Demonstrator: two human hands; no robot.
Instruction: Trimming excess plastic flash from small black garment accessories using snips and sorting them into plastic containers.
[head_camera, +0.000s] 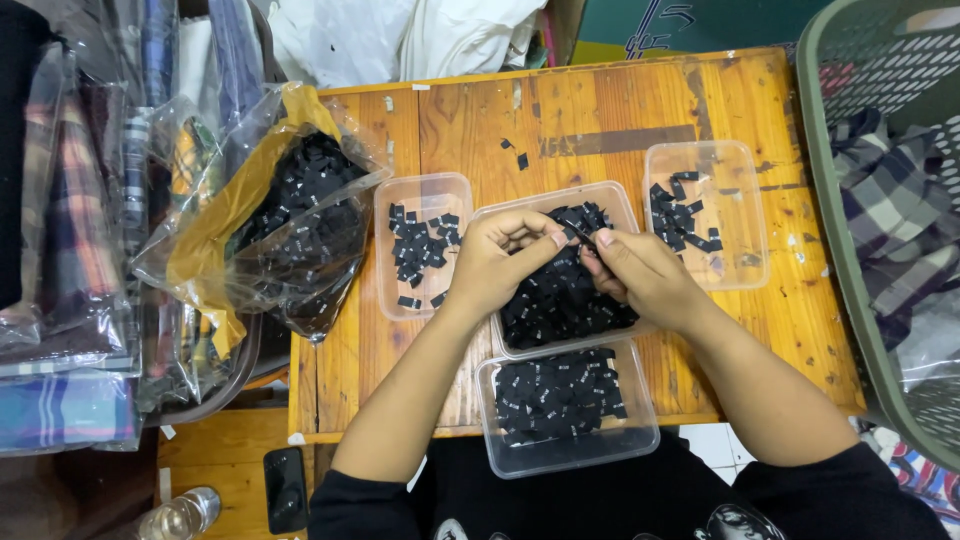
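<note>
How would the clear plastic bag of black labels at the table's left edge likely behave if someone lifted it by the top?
The clear bag looks thin and crinkled, so it would probably sag and fold rather than hold shape. It gapes open, so loose black labels could spill if it tips. It overhangs the wooden table, so a push might slide it off.

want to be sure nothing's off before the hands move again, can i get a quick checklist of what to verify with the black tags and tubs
1. Both hands meet on one black tag: ok.
2. Left hand and right hand sit over the middle tub: ok.
3. Left tub and right tub have room: ok.
4. Near tub fully on the table: not ok, overhangs the edge.
5. Loose tags lying on the wood: not ok.
6. Tag's printed side: cannot tell.
</note>
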